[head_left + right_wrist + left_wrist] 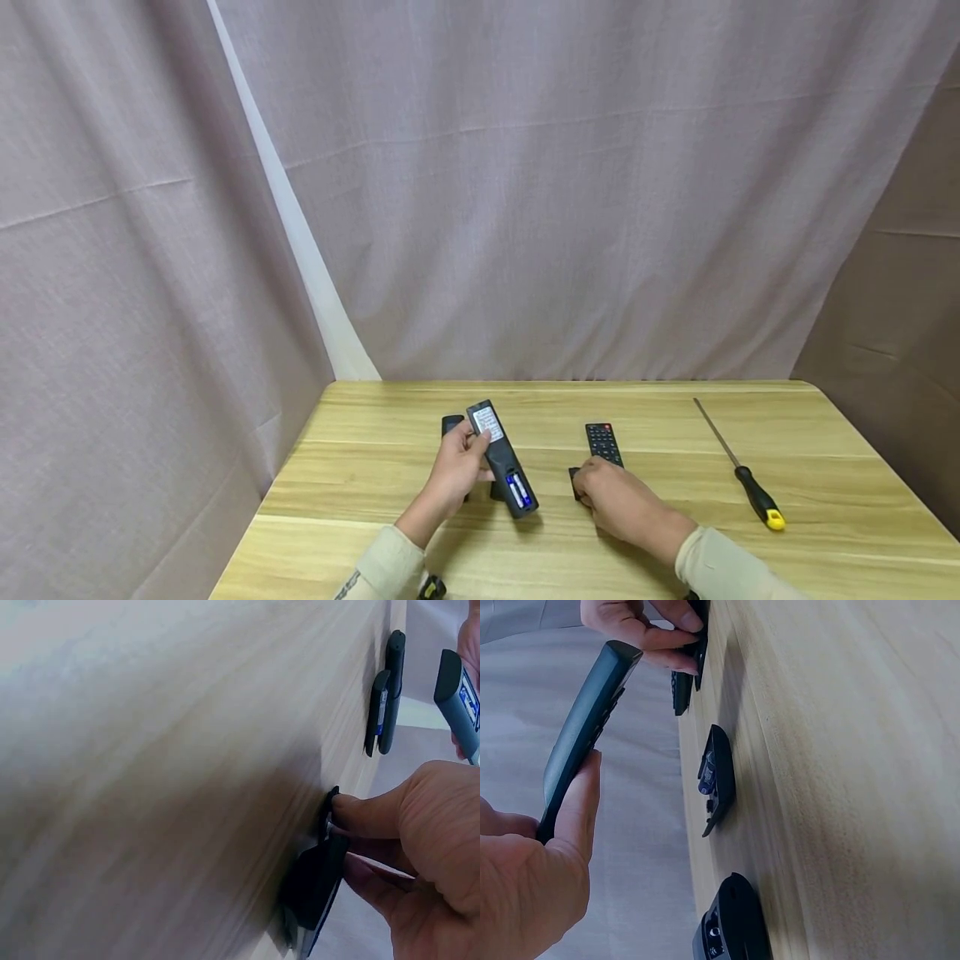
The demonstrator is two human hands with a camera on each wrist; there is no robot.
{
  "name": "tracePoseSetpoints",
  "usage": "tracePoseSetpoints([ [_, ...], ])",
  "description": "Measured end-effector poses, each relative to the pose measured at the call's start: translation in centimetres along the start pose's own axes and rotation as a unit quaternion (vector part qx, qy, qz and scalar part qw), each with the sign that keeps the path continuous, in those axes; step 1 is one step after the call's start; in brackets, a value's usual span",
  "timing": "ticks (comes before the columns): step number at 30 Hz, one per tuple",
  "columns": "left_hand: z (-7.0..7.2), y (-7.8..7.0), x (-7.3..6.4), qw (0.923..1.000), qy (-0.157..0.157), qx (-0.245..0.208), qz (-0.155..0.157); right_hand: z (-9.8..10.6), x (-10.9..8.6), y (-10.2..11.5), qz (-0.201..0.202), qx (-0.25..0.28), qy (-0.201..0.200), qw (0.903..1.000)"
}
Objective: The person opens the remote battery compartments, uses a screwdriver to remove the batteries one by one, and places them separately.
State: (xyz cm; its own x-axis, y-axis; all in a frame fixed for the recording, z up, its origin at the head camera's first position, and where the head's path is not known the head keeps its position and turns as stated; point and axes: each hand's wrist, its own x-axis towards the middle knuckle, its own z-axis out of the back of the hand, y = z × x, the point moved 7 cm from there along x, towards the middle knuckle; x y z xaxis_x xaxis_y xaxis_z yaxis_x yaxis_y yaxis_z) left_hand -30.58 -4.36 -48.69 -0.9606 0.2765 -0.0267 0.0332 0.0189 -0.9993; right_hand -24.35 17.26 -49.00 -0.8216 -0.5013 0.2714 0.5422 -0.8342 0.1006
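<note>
A black remote control (504, 461) is tilted above the table in my left hand (454, 463), its back facing up. The thumb lies over its white label, and two blue-and-white batteries (518, 490) sit in its uncovered compartment. At the right, my right hand (611, 495) pinches a small flat black battery cover (574, 483) low at the tabletop. Right beside those fingers lies a second remote (603, 442), buttons up, its near end hidden by the hand. A third remote (452, 422) lies partly behind the left hand.
A small black case (718, 780) with a blue battery in it lies on the table between the hands. Far right rests a screwdriver (757, 496) with a black and yellow handle. Curtains (570, 208) hang behind the wooden table (360, 450).
</note>
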Motion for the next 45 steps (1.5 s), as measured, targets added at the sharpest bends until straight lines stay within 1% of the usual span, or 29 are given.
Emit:
tracePoseSetpoints([
  [5,0.0,-0.1,0.1,1.0000,-0.001,0.000,0.005,0.4,-0.2,-0.4,-0.006,0.001,-0.006,1.0000],
  [10,0.2,-0.2,0.2,1.0000,-0.006,-0.001,0.005,2.2,-0.6,-0.9,-0.010,0.007,-0.037,0.9993],
  [13,0.4,-0.1,0.2,0.9999,-0.009,0.000,0.006,3.5,-1.3,-1.3,-0.025,0.009,-0.053,0.9983],
  [17,0.6,0.0,0.1,0.9999,-0.012,0.000,0.008,4.5,-2.8,-2.0,-0.047,-0.009,-0.065,0.9968],
  [20,0.7,0.0,0.1,0.9999,-0.014,-0.002,0.007,4.6,-3.8,-2.3,-0.054,-0.018,-0.064,0.9964],
  [25,0.9,0.0,0.3,0.9998,-0.015,-0.012,0.006,4.1,-5.0,-2.5,-0.059,-0.008,-0.052,0.9968],
  [30,0.9,0.0,0.3,0.9998,-0.011,-0.018,0.006,4.1,-5.7,-3.3,-0.075,-0.014,-0.071,0.9946],
  [33,1.0,0.1,0.4,0.9997,-0.013,-0.020,0.006,4.4,-6.3,-4.4,-0.106,-0.022,-0.077,0.9912],
  [36,1.1,0.1,0.4,0.9996,-0.016,-0.021,0.006,4.5,-7.1,-6.0,-0.148,-0.009,-0.070,0.9865],
  [40,1.2,0.2,0.3,0.9997,-0.016,-0.020,0.005,4.7,-8.6,-8.6,-0.209,0.026,-0.063,0.9755],
  [42,1.3,0.2,0.3,0.9997,-0.015,-0.020,0.005,4.8,-9.5,-9.9,-0.238,0.041,-0.061,0.9685],
  [45,1.3,0.3,0.3,0.9997,-0.014,-0.021,0.004,5.0,-10.7,-11.9,-0.269,0.045,-0.052,0.9606],
])
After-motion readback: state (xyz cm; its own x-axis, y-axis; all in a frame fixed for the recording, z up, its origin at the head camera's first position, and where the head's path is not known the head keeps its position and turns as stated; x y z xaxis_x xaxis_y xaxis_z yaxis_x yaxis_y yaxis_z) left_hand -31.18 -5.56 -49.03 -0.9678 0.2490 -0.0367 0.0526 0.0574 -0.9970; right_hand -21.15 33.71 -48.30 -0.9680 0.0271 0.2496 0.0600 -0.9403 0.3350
